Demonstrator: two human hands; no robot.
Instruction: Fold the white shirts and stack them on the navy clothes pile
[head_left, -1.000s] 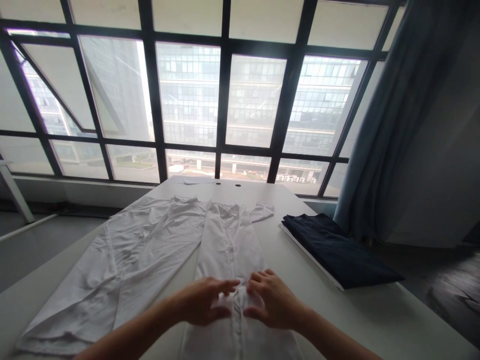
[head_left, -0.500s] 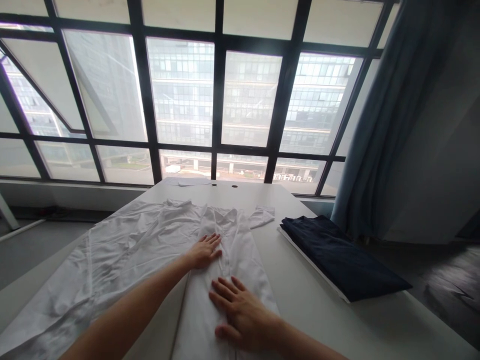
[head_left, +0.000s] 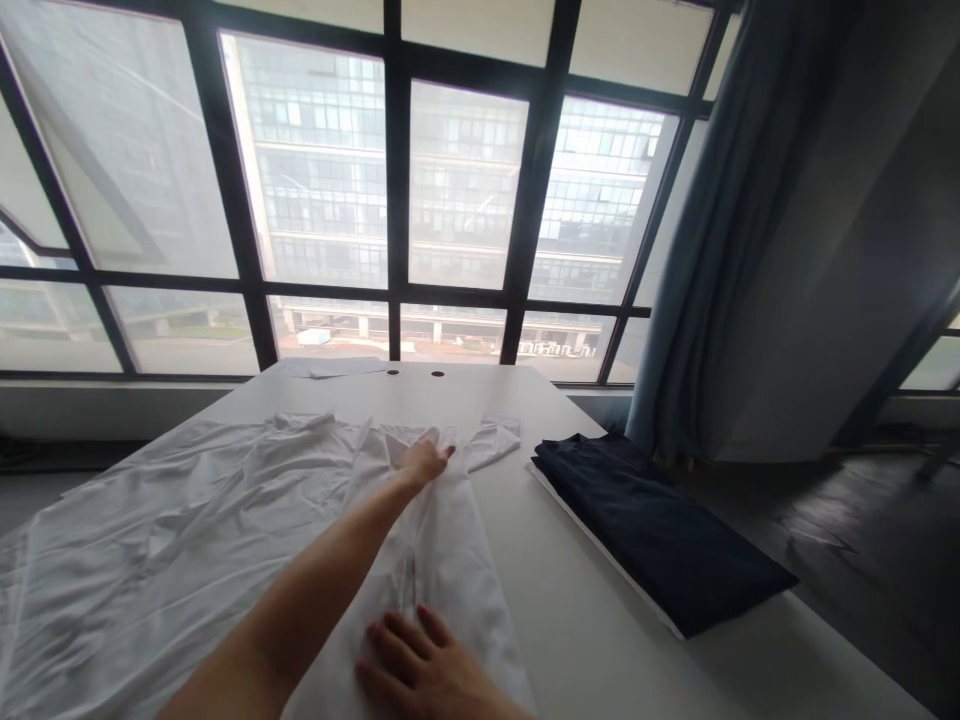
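Note:
A white shirt [head_left: 457, 540] lies spread over the white table, with its collar at the far end and a short sleeve [head_left: 495, 442] stretched to the right. My left hand [head_left: 424, 462] reaches to the collar, its thumb apart from the fingers, which are partly hidden. Close to me, my right hand [head_left: 424, 665] rests flat on the lower front of the shirt with fingers spread, beside the long front seam. More white cloth [head_left: 210, 520], wrinkled, covers the left side of the table.
Folded dark navy fabric [head_left: 660, 530] lies on the table's right side, over something white. White sheets [head_left: 330, 368] are at the far edge of the table [head_left: 502, 390], near two dark round holes. Beyond stand large windows and a blue-grey curtain [head_left: 712, 270].
My left hand has moved forward from the shirt's front to its collar. My right hand has slid back toward me along the shirt. The view has turned slightly to the right.

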